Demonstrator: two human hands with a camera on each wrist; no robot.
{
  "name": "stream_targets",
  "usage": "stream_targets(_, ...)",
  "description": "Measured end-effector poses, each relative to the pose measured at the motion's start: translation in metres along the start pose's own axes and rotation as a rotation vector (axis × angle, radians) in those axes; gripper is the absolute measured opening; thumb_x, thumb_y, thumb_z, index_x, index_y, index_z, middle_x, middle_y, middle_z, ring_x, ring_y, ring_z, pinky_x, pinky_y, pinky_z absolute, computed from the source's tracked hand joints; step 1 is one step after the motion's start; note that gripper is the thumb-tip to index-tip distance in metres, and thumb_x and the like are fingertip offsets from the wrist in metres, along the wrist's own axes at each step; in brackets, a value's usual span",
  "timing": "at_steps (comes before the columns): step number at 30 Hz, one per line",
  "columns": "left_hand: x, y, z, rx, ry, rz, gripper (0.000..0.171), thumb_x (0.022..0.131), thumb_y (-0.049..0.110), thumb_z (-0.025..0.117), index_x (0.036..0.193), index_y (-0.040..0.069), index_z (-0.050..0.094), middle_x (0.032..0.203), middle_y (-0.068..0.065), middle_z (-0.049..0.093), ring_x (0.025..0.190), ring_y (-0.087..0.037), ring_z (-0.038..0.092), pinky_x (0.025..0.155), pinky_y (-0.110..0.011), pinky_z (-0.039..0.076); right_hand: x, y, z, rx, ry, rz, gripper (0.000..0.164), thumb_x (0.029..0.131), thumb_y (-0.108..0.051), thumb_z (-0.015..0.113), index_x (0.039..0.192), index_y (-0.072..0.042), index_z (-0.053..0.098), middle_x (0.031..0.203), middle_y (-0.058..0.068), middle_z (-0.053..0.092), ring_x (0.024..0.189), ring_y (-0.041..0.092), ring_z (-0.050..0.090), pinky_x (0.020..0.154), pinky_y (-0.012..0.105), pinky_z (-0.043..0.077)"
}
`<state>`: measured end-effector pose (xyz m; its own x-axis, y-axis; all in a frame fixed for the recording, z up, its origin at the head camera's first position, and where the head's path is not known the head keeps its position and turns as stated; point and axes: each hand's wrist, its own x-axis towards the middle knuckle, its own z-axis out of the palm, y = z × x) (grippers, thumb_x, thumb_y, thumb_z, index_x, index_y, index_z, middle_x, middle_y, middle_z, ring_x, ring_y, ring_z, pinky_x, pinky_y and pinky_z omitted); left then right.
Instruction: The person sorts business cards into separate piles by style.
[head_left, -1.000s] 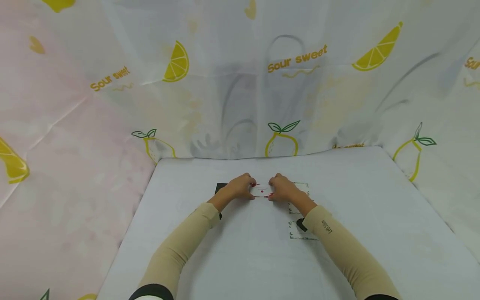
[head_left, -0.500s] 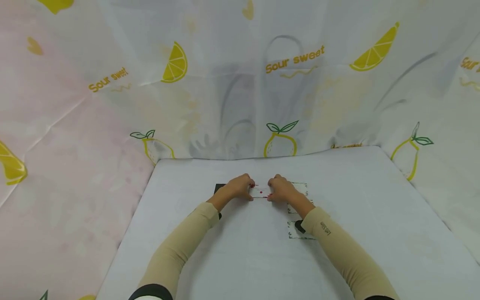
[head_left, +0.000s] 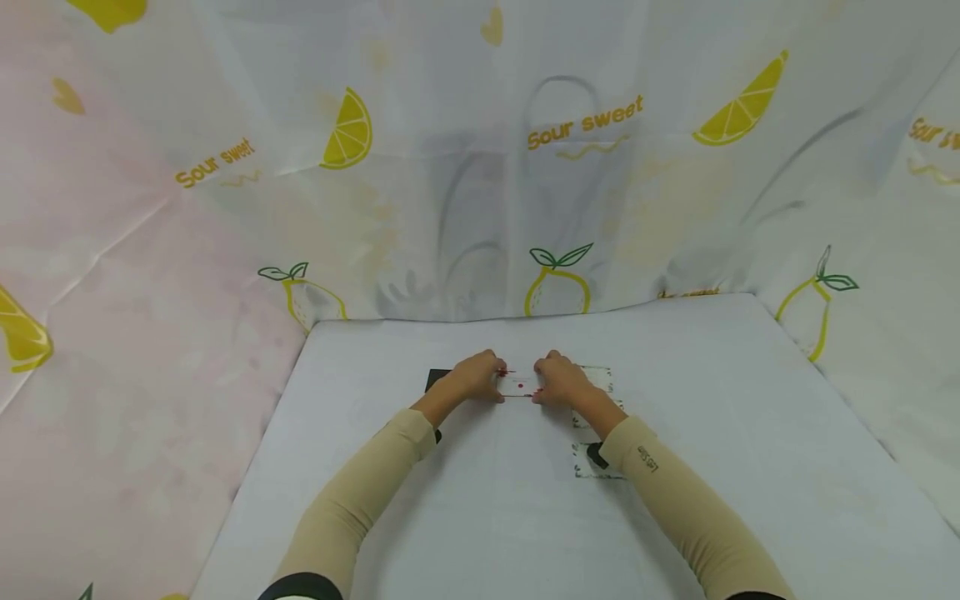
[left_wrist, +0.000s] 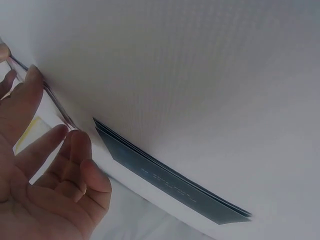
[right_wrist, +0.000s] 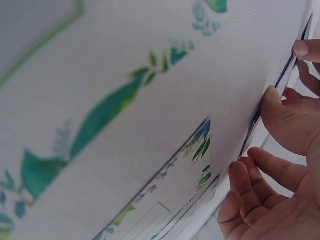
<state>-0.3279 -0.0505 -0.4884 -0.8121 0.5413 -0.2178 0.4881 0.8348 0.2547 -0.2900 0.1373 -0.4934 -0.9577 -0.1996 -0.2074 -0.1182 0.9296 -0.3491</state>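
A small white card [head_left: 519, 385] with a red dot and red trim lies near the far side of the table, between both hands. My left hand [head_left: 472, 377] pinches its left end, thumb at the near edge and fingers at the far edge. At the opposite end my right hand [head_left: 562, 382] grips it the same way. The left wrist view catches the card's edge [left_wrist: 60, 106] at the fingertips, beside a small stack of dark cards [left_wrist: 165, 177]. In the right wrist view, the right thumb and fingers meet the card's thin dark edge [right_wrist: 254, 119].
White cards with green leaf borders lie to the right, one behind the right wrist [head_left: 600, 377] and another closer in, the near leafy card [head_left: 585, 468], partly under the wrist strap. The dark cards [head_left: 437, 377] sit left of the left hand. A lemon-print curtain [head_left: 420, 208] rises behind the white table [head_left: 480, 517].
The head view has shifted slightly. Both hands keep their hold on the white card in the same place on the table.
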Motion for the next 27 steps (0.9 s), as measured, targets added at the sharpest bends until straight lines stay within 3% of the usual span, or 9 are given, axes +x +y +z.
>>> stream_targets(8, -0.002, -0.003, 0.001, -0.007, 0.003, 0.001, 0.054, 0.079, 0.026, 0.084, 0.126, 0.008, 0.066, 0.116, -0.008, 0.061, 0.102, -0.020, 0.058, 0.095, -0.038, 0.050, 0.001, -0.002, 0.005, -0.002, 0.021, -0.021, 0.059, 0.085, -0.028, 0.079, 0.134, -0.004, 0.057, 0.129, 0.016, 0.054, 0.118, 0.031, 0.055, 0.102, 0.047, 0.046)
stream_targets(13, -0.005, -0.003, 0.005, -0.015, 0.009, 0.008, 0.061, 0.079, 0.025, 0.084, 0.134, 0.012, 0.061, 0.124, -0.009, 0.059, 0.109, -0.021, 0.059, 0.098, -0.040, 0.050, -0.002, -0.002, 0.010, -0.056, 0.090, -0.052, 0.063, 0.081, -0.029, 0.082, 0.134, -0.005, 0.057, 0.128, 0.017, 0.055, 0.118, 0.033, 0.056, 0.101, 0.049, 0.046)
stream_targets(17, -0.010, -0.003, 0.010, 0.010, 0.029, 0.043, 0.064, 0.084, 0.036, 0.079, 0.140, 0.015, 0.055, 0.135, -0.010, 0.055, 0.120, -0.025, 0.056, 0.101, -0.045, 0.048, -0.014, 0.000, 0.010, -0.078, 0.134, -0.099, 0.063, 0.081, -0.029, 0.082, 0.134, -0.005, 0.056, 0.129, 0.018, 0.054, 0.118, 0.033, 0.057, 0.100, 0.049, 0.047)
stream_targets(23, -0.031, -0.004, 0.011, 0.092, 0.108, 0.104, 0.079, 0.089, 0.063, 0.060, 0.154, 0.026, 0.035, 0.162, -0.008, 0.028, 0.145, -0.032, 0.032, 0.111, -0.059, 0.033, -0.045, 0.017, 0.004, -0.067, 0.263, -0.253, 0.070, 0.086, -0.038, 0.076, 0.141, -0.004, 0.049, 0.145, 0.023, 0.044, 0.124, 0.041, 0.054, 0.099, 0.056, 0.046)
stream_targets(27, -0.051, -0.006, 0.011, 0.147, 0.140, 0.172, 0.085, 0.089, 0.073, 0.048, 0.158, 0.033, 0.019, 0.167, -0.009, 0.006, 0.151, -0.036, 0.016, 0.115, -0.065, 0.019, -0.067, 0.036, 0.001, -0.091, 0.306, -0.314, 0.085, 0.087, -0.050, 0.070, 0.154, -0.013, 0.033, 0.162, 0.020, 0.020, 0.135, 0.045, 0.043, 0.104, 0.064, 0.037)
